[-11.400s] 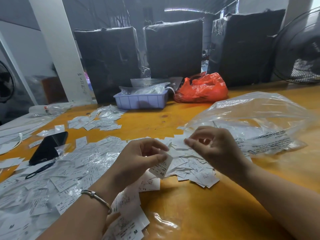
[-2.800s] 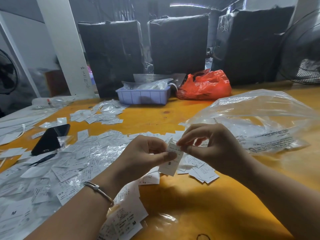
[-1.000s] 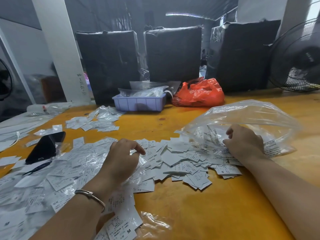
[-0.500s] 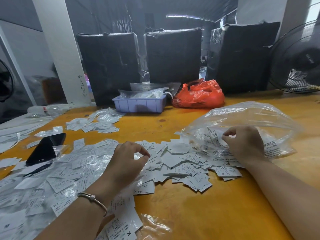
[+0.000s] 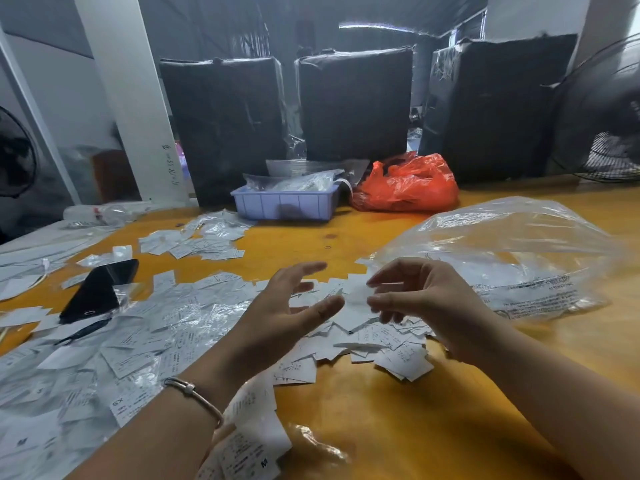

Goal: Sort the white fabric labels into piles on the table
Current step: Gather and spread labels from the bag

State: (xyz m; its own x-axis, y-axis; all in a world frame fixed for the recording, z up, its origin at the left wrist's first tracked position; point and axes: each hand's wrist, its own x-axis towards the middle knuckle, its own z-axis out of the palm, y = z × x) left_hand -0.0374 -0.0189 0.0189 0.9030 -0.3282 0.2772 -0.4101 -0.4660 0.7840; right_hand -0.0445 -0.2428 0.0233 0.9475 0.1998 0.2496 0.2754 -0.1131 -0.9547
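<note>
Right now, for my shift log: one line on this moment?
left hand open | right hand open, maybe a label | labels below | clear bag right

Small white printed labels point(image 5: 360, 337) lie heaped loosely on the orange tabletop point(image 5: 398, 410). A flatter spread point(image 5: 114, 355) covers the left, with a smaller pile point(image 5: 194, 242) farther back.
</note>
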